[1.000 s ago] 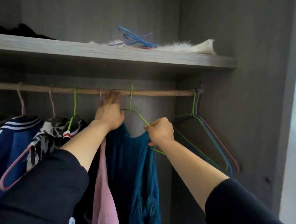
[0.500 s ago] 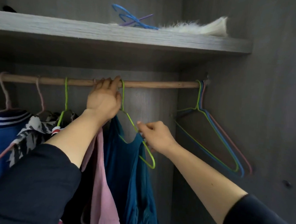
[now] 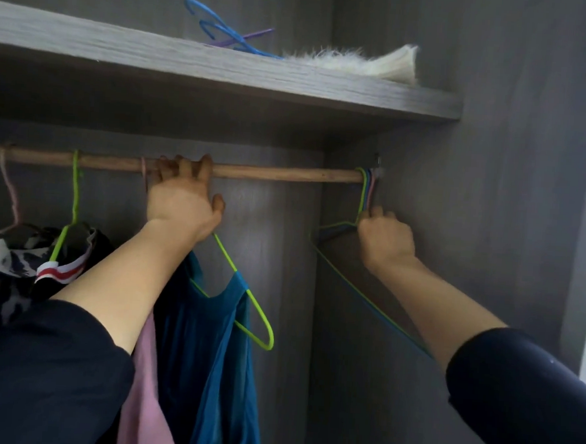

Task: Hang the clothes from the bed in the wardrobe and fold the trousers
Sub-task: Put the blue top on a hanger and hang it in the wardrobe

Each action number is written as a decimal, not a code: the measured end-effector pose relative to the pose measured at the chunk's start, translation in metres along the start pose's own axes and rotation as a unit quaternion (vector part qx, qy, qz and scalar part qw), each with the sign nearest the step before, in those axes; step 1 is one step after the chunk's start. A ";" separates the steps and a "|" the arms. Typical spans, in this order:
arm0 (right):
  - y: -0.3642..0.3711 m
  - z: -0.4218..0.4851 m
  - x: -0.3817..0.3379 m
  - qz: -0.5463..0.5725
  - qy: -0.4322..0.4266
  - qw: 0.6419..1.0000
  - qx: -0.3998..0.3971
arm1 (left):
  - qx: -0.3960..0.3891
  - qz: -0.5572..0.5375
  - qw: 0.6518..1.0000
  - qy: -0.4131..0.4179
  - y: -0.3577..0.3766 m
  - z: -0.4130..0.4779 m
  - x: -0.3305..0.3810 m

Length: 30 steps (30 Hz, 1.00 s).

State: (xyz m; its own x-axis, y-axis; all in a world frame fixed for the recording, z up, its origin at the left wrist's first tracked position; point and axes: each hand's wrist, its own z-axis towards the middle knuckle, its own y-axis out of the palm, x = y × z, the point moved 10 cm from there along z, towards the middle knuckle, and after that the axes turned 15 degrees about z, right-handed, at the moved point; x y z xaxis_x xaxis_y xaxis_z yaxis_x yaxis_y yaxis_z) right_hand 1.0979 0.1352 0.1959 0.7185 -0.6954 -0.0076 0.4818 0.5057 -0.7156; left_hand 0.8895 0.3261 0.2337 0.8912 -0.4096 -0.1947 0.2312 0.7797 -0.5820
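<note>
A grey wood-grain shelf (image 3: 293, 84) spans the top of the wardrobe. Toward its right end lie a blue hanger (image 3: 221, 32) crossed with a purple hanger (image 3: 258, 33), and just beside them a white furry item (image 3: 356, 62) reaches almost to the side wall. Under the shelf runs a wooden rail (image 3: 287, 173). A pink hanger (image 3: 7, 183) and a green hanger (image 3: 75, 191) hook over its left part, and a bunch of empty hangers (image 3: 367, 192) hangs at its right end.

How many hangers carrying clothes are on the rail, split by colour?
Green hangers: 2
Pink hangers: 2
Total: 4 on the rail. The empty bunch gripped by the right hand is too overlapped to count.
</note>
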 end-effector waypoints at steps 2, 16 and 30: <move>0.004 0.000 -0.001 -0.031 -0.010 0.999 0.003 | -0.001 -0.007 1.000 0.000 0.000 0.000 0.000; 0.012 0.012 -0.001 0.072 0.056 0.991 -0.098 | -0.001 -0.006 1.000 0.007 0.002 0.001 0.002; 0.060 -0.020 -0.013 0.511 0.129 0.823 -0.211 | 0.014 0.010 1.000 0.005 0.002 -0.001 0.003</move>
State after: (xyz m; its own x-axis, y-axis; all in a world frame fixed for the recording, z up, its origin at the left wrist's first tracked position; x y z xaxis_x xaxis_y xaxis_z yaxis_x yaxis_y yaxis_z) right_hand 1.1077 0.1644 0.1394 0.4830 -0.1298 -0.8659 -0.5651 0.7092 -0.4215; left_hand 0.8921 0.3257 0.2314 0.8917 -0.3987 -0.2144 0.2247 0.8009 -0.5550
